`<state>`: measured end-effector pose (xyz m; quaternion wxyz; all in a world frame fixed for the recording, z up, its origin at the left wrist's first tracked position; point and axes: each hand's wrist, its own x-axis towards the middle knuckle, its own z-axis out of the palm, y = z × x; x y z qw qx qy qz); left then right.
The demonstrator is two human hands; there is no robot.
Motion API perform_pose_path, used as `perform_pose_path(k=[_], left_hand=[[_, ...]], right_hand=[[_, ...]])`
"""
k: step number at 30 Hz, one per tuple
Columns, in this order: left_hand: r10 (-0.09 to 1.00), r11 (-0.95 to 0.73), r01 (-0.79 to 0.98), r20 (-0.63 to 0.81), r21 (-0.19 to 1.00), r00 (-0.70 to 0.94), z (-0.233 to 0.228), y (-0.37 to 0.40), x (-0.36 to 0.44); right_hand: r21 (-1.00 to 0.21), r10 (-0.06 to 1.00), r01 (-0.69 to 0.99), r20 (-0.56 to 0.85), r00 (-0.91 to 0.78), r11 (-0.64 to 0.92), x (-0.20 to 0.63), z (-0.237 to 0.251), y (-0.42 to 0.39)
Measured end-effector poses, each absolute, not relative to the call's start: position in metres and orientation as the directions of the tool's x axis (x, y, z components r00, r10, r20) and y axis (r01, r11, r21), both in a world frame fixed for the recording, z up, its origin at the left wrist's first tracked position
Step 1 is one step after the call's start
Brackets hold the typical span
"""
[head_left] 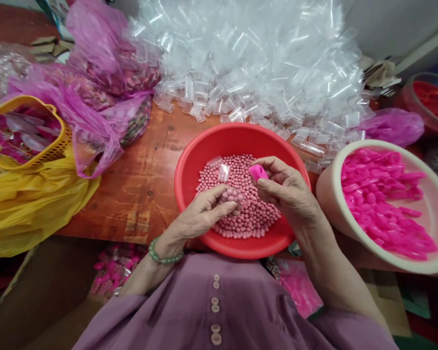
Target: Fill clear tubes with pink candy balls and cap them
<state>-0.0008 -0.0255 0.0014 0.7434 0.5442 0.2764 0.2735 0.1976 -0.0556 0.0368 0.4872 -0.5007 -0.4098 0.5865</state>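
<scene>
My left hand [208,209] is closed around a small clear container filled with pink balls [230,195], over the near left part of a red basin [188,160]. Between the thumb and fingers of my right hand [286,187] is a bright pink plastic cap [258,172], a little apart from the container. Loose pink balls [248,226] cover the bottom of the basin. Two clear plastic pieces lie on them, one a small clear container [224,172] just beyond my left hand.
A cream tub [337,194] of pink plastic pieces [383,194] stands at the right. Clear containers [241,63] are heaped behind the basin. Purple bags [105,121], a yellow basket [58,141] and a yellow bag [36,204] sit left on the wooden table [153,165].
</scene>
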Motion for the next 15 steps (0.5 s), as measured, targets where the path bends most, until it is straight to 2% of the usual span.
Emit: perform_pose_path(k=[3, 7, 10, 15], left_hand=[[0.702, 0.246, -0.084, -0.118, 0.966, 0.702, -0.001, -0.025, -0.001], [0.683, 0.222, -0.025, -0.137, 0.975, 0.717, -0.002, -0.023, -0.003], [0.659, 0.18, 0.027, -0.141, 0.983, 0.739, -0.001, -0.022, -0.004], [0.653, 0.279, -0.046, -0.154, 0.959, 0.741, -0.001, -0.021, -0.004]], right_hand=[[-0.993, 0.994, 0.034, -0.108, 0.016, -0.109, 0.198, 0.035, -0.057], [-0.955, 0.997, 0.286, 0.065, -0.039, 0.074, 0.198, 0.032, -0.054], [-0.94, 0.991, 0.314, 0.116, -0.067, 0.131, 0.193, 0.031, -0.05], [-0.916, 0.98, 0.348, 0.177, -0.095, 0.2, 0.187, 0.031, -0.047]])
